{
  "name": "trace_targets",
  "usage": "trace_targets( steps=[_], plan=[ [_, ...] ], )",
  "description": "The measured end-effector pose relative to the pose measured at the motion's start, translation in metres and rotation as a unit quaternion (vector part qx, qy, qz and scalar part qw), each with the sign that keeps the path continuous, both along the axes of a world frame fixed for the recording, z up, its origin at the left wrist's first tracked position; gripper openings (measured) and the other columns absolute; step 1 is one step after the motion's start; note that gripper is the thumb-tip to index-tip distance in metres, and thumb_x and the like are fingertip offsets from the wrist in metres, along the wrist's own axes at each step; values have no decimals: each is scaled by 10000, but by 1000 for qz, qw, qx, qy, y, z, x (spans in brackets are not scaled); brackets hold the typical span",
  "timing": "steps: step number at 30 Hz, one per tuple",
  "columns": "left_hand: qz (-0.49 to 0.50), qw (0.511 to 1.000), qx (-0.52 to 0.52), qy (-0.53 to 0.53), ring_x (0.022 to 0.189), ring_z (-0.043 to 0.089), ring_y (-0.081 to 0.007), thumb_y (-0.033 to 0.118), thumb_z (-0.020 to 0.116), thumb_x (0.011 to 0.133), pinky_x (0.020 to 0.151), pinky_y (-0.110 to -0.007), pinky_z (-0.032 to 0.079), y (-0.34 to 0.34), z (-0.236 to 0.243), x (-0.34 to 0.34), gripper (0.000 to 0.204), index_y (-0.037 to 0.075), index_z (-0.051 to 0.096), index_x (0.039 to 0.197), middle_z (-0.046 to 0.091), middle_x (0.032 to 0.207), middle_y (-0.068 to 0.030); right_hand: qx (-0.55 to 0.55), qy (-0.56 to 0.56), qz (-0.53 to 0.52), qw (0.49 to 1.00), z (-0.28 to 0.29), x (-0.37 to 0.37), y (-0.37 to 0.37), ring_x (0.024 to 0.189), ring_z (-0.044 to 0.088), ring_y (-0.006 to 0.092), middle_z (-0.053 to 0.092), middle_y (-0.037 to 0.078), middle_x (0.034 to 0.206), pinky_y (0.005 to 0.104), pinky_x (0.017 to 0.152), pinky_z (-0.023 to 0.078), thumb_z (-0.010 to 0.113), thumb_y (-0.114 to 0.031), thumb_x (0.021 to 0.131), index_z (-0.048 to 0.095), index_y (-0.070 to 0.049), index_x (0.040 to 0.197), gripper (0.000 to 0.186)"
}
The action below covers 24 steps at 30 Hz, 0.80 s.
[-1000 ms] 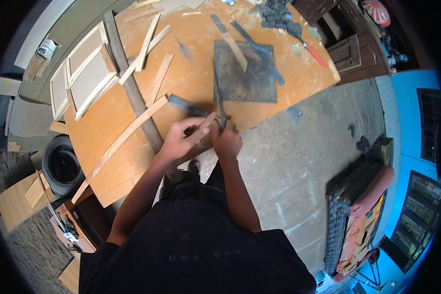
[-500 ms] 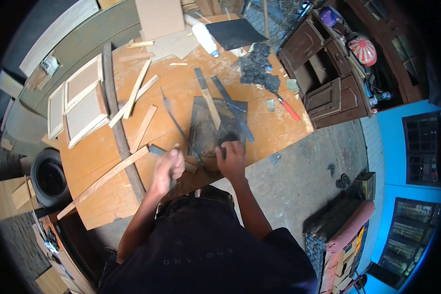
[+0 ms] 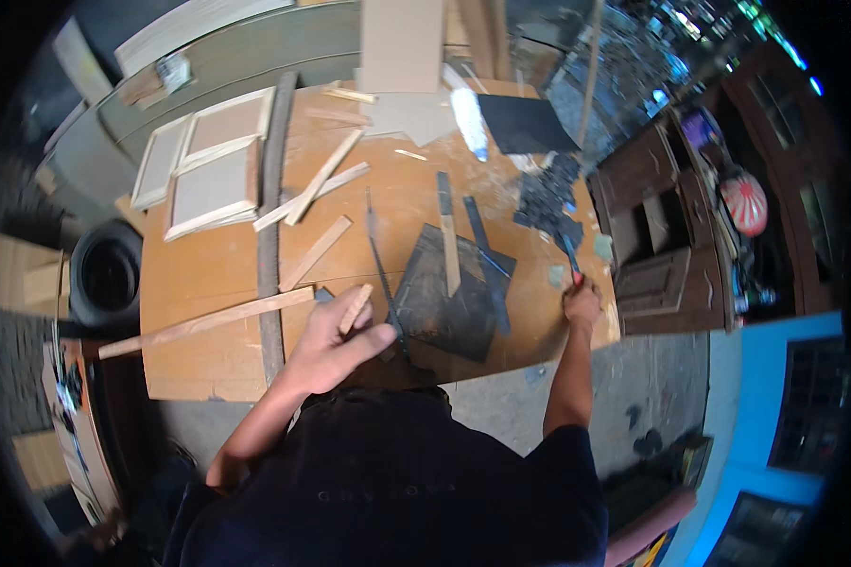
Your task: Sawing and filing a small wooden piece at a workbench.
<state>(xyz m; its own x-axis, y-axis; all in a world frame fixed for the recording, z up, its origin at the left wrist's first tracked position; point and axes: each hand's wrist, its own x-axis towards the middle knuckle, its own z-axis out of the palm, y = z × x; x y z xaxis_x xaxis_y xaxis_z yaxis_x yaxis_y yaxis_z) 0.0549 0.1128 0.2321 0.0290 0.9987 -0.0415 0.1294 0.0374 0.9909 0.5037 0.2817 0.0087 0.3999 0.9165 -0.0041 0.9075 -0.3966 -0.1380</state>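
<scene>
My left hand (image 3: 326, 350) is over the near part of the table, thumb stretched out, with a short wooden strip (image 3: 355, 309) held in its fingers. Toward the table's right edge, my right hand (image 3: 583, 302) is closed on the red handle of a tool (image 3: 571, 255) whose narrow blade points away toward a heap of dark scraps (image 3: 546, 198). Between my hands lies a dark square sheet (image 3: 444, 317). A strip with a dark half and a bare wood half (image 3: 449, 241) rests across it, beside a dark bar (image 3: 487, 265). Nearer my left hand is a thin dark blade-like strip (image 3: 385, 274).
Pale wooden frames (image 3: 213, 175) lie at the left, beside a long dark wooden bar (image 3: 271, 208). Loose wood strips (image 3: 321, 180) are scattered around. A white bottle (image 3: 468, 123) and a black sheet (image 3: 529, 123) lie at the back. A brown cabinet (image 3: 662, 274) stands at the right.
My right hand has left the dark sheet and moved right to the red-handled tool, taking hold of it. The dark sheet has turned. The wood strip in my left hand now shows.
</scene>
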Motion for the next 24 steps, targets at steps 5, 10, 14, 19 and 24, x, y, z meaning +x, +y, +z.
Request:
trace_targets(
  steps=[5, 10, 14, 19, 24],
  plan=[
    [28, 973, 73, 219, 499, 562, -277, 108, 691, 885, 506, -380, 417, 8, 46, 9, 245, 8, 469, 856, 506, 579, -122, 71, 169, 0, 983, -10, 33, -12, 1032, 662, 333, 694, 215, 1025, 400, 920, 505, 665, -188, 888, 645, -23, 1146, 307],
    [41, 962, 116, 242, 589, 644, -391, 55, 634, 870, 550, -425, 480, 12, 58, 14, 160, -24, 505, 923, 590, 632, -190, 312, 376, 143, 861, 77, -53, -39, 993, 621, 199, 667, 133, 1089, 310, 894, 481, 573, -136, 990, 613, 19, 1233, 291],
    [34, 971, 133, 195, 651, 671, -382, 27, 615, 856, 578, -422, 496, 12, 60, 19, 141, -22, 539, 964, 616, 682, -193, 217, 490, 291, 792, 183, -181, -74, 708, 475, 88, 590, 8, 858, 252, 617, 403, 588, -187, 983, 639, -18, 1135, 233],
    [20, 970, 141, 198, 734, 698, -344, 1, 620, 830, 647, -372, 520, -5, 67, 17, 152, -14, 598, 979, 641, 752, -194, 261, 387, 547, 695, 258, -259, -103, 637, 578, 243, 596, 114, 813, 355, 568, 451, 725, -311, 834, 638, -25, 1003, 343],
    [16, 975, 191, 111, 668, 652, -297, -27, 620, 833, 641, -324, 514, -20, 48, 13, 161, 6, 616, 990, 626, 772, -159, 277, 300, 629, 662, 279, -273, -116, 620, 581, 224, 520, 46, 720, 346, 558, 471, 773, -430, 799, 619, -86, 900, 390]
  ],
)
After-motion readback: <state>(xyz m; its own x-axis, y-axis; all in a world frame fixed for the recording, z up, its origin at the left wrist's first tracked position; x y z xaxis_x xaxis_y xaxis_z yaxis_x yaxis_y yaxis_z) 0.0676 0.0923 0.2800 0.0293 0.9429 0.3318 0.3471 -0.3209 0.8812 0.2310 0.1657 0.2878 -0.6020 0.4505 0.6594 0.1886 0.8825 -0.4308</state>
